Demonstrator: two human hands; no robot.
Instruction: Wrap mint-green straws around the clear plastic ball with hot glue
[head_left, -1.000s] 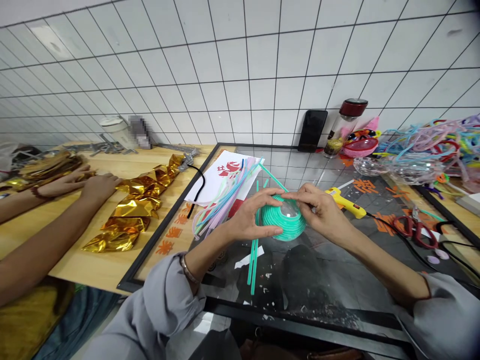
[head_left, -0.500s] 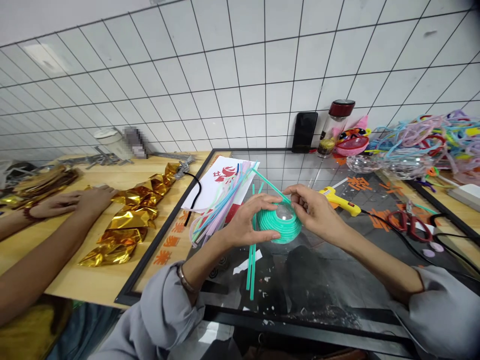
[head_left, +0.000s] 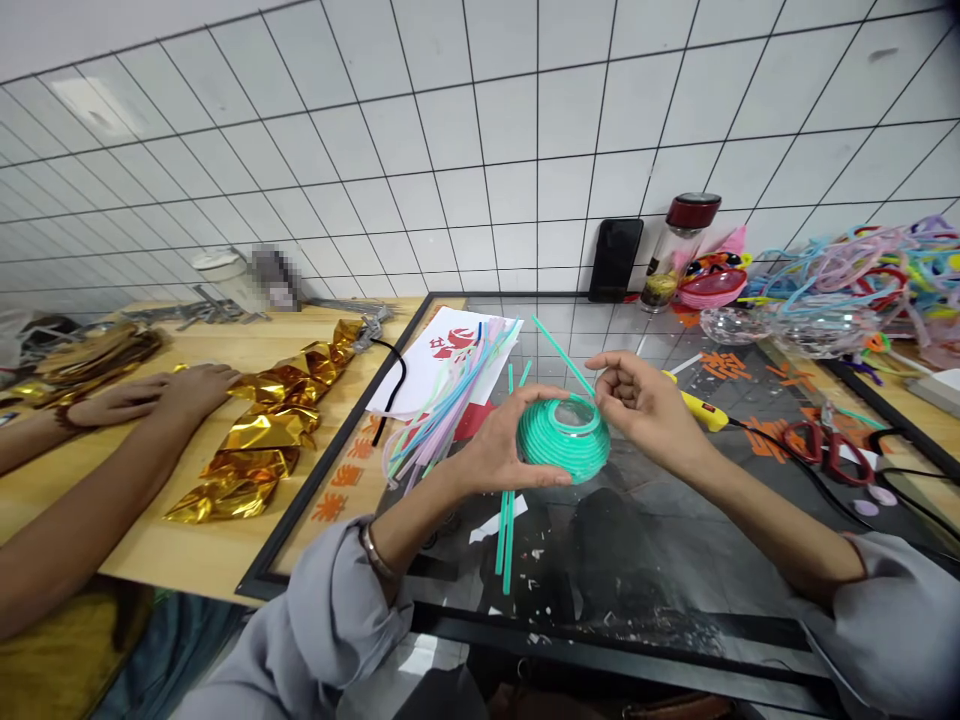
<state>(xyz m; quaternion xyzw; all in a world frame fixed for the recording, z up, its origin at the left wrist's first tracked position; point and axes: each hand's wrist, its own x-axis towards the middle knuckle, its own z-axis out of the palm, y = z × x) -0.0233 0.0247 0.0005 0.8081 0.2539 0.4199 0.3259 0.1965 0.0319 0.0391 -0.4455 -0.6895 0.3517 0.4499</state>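
1. At the centre of the frame, a green coiled bowl [head_left: 566, 458] is held just above or on the dark glass tabletop [head_left: 637, 560] – which of the 2 cannot be told. Its clear round top is turned upward.
2. The bowl's left side is gripped by the left hand [head_left: 499, 440], with the thumb laid along the near side and the fingers curved around the far side.
3. A green strand [head_left: 561, 352] is pinched between the curled fingers and thumb of the right hand [head_left: 637, 405], at the bowl's upper right edge; its free end is pointed toward the upper left.
4. Below the left hand, 2 loose green strips [head_left: 505, 545] are seen beside a white scrap [head_left: 491, 525].
5. Left of centre, a bundle of pastel strips [head_left: 454, 400] is spread over a white sheet [head_left: 420, 365].
6. Right of centre, a yellow glue gun [head_left: 705, 410] is partly hidden by the right hand; red-handled scissors [head_left: 834, 455] are placed farther right.
7. At the left edge, a co-worker's hands [head_left: 187, 390] are rested near crumpled gold foil [head_left: 262, 435] – on a wooden table [head_left: 161, 540].
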